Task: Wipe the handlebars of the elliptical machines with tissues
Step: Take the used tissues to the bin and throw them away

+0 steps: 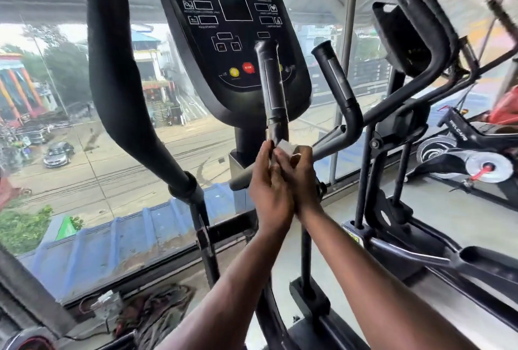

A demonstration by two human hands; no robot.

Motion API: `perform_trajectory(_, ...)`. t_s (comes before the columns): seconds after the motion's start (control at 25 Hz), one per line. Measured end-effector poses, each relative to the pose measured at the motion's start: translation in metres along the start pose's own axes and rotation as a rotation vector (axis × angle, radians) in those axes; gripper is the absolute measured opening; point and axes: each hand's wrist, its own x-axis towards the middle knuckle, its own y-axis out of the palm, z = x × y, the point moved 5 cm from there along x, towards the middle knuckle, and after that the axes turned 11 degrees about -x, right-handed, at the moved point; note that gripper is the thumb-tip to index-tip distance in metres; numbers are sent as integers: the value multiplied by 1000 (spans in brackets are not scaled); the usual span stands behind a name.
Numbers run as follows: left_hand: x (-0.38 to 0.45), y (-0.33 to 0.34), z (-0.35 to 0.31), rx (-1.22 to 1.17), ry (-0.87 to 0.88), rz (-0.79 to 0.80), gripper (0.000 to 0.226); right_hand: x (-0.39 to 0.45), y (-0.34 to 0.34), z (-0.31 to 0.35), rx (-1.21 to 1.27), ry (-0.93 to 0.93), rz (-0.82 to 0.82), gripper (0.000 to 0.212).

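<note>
A big window (98,167) overlooks a street behind the elliptical's console (235,50). Both hands meet at the centre handlebar (273,89): the left hand (270,190) and right hand (301,181) curl around a white tissue (286,147) at its base.

White tissue (286,147), black handlebar (273,89), red stop button (248,67).

console (232,41): glossy black plastic, printed white outlines
centre handlebar (273,89): matt black grip with a duller grey, worn-looking strip, just in front of the console
tissue (286,147): thin white paper, crumpled (below the console, at the handlebar's foot)
left swing handle (117,83): matt black foam-like padding
window (84,153): clear glass behind the console
</note>
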Motion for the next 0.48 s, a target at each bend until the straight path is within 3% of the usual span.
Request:
perform_trajectory(0.12,-15,2,1,41,37,2,29,-18,-13,-14,26,80,32,22)
perform_trajectory(0.2,-28,13,10,-37,-115,91,18,-37,-37,-19,21,178,-57,16)
perform_trajectory(0.36,-93,47,41,-177,-555,448,17,-109,-110,-49,-18,449,-375,19)
perform_trajectory(0.48,-172,78,41,-195,-752,750,8,-185,-172,-66,-149,552,-515,23)
